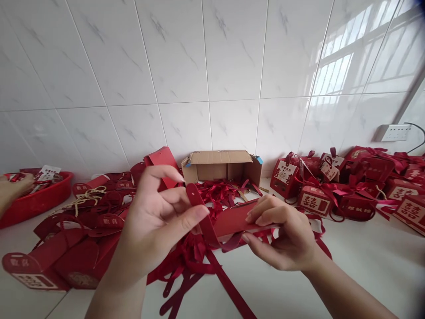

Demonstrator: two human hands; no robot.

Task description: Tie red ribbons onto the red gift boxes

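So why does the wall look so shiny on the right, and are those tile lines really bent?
Head view: the shine is a window's reflection on the glossy tiled wall; the tile seams bow because of the wide lens; light is soft and even; the left hand, right hand and the red card piece they pinch are sharp; a dark blur cuts the top right corner.

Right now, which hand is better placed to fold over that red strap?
Probably the left hand: its fingers pinch the red strap near its holed tip, while the right hand is busy gripping the folded red card.
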